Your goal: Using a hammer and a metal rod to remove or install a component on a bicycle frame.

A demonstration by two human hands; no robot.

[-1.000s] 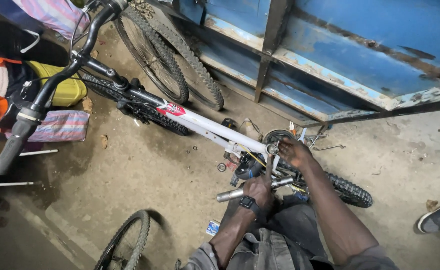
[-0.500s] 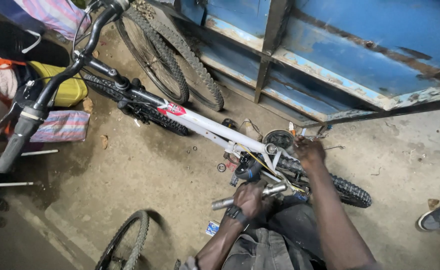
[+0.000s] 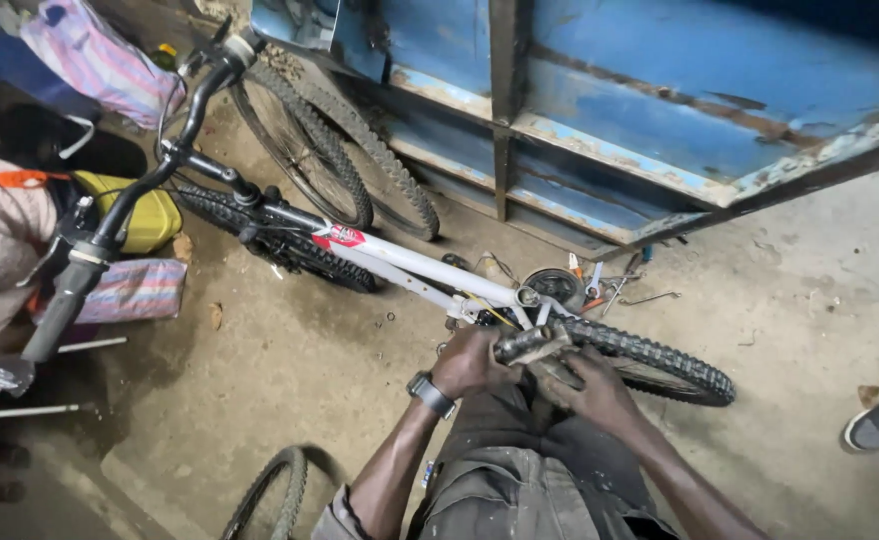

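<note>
Your left hand (image 3: 472,362) is clamping around the near end of the seat post (image 3: 532,343), which is lying over the frame (image 3: 430,268) beside the rear tyre (image 3: 650,355); your right hand (image 3: 588,385) is closing on its other end. Twisting unevenly risks the greasy post slipping, pinching fingers against the frame.

A worn blue metal wall (image 3: 660,90) with rusted, peeling horizontal rails and a dark upright post (image 3: 505,100) runs across the top. Below it lies a dusty, stained concrete floor (image 3: 290,390), dimly lit at the left and brighter toward the right, where it turns pale grey.
</note>
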